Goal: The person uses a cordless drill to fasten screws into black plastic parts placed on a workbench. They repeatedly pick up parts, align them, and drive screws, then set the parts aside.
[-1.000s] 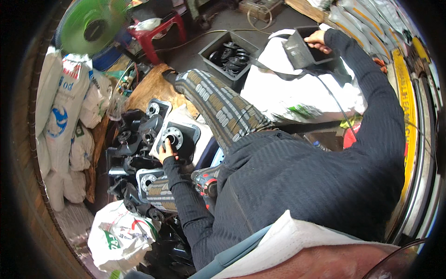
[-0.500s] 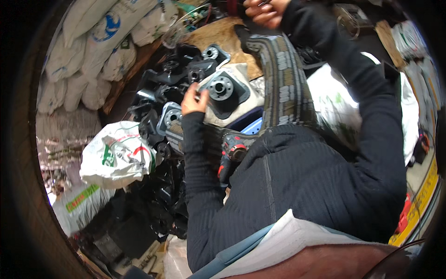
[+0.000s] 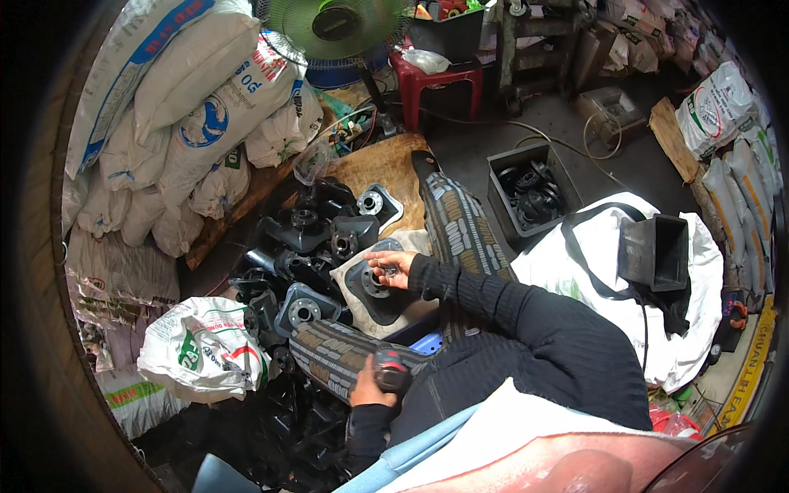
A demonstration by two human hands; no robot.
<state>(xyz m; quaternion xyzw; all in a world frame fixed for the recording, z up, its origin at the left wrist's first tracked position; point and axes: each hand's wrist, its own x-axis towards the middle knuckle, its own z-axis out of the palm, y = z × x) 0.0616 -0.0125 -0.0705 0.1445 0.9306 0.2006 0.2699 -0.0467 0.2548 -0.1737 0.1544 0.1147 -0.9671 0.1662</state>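
Note:
My left hand [image 3: 367, 389] is closed around a red and black cordless drill [image 3: 393, 371] beside my thigh. Between my legs, a black square-based part [image 3: 374, 306] with a round, holed metal flange lies on a pale cloth pad [image 3: 347, 278]. Over that flange is my right hand [image 3: 396, 267], its fingers pinched together; what they hold is too small to make out. Several similar black parts [image 3: 316, 242] are heaped to the left of the pad, one of them with a grey flange [image 3: 304, 311] next to my left knee.
A grey bin [image 3: 532, 185] of black round pieces stands beyond my right leg. To the right, a black box [image 3: 653, 251] rests on a large white sack [image 3: 575, 255]. A white bag [image 3: 201, 349] is at the left. A green fan [image 3: 333, 29] and red stool [image 3: 436, 82] stand ahead.
My right hand has come down from the top of the view to the flange. My left hand has left the black part and taken hold of the drill. The view has tilted up.

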